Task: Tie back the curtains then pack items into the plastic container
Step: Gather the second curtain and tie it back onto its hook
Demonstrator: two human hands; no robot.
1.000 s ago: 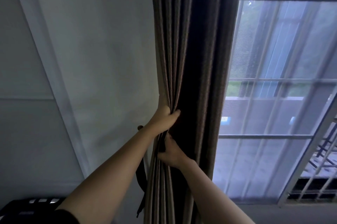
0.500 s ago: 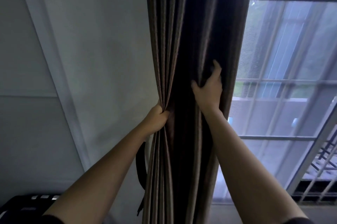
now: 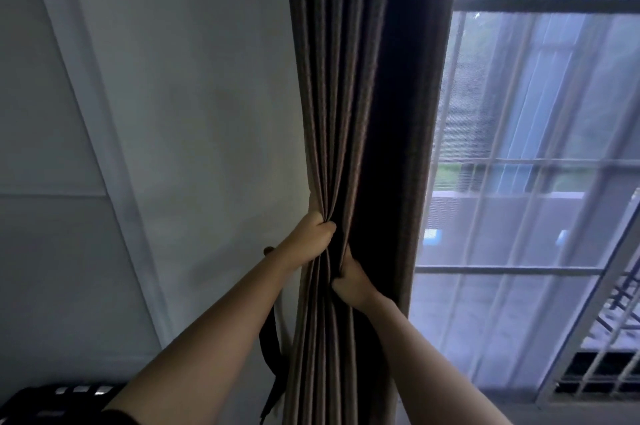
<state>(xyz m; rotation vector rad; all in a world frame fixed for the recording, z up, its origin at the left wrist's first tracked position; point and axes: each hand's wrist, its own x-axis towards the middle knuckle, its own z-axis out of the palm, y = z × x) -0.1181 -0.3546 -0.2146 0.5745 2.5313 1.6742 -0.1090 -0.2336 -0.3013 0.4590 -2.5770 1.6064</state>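
Curtain [image 3: 349,95] hangs in the middle of the frame, dark brown and already gathered into a narrow bundle of folds. The left hand [image 3: 308,237] is closed around the left part of the bundle, a little below the centre of the frame. The right hand [image 3: 351,282] is just under it, and its fingers are curled into the folds.

Half a second ago the right hand was higher, spread on the right side of the fabric. Now it has come down and brought those folds to the left hand. I think this means the gathering is almost finished and the tying can follow. A dark strap [image 3: 270,345] hangs just beside the bundle, behind the left forearm, and it seems to be the tie-back, not yet put around the curtain.

To the left is a pale wall [image 3: 194,95]. To the right is a window [image 3: 536,5] behind a thin white sheer [image 3: 502,303]. A dark object [image 3: 52,397] sits in the lower left corner. No plastic container is in view.
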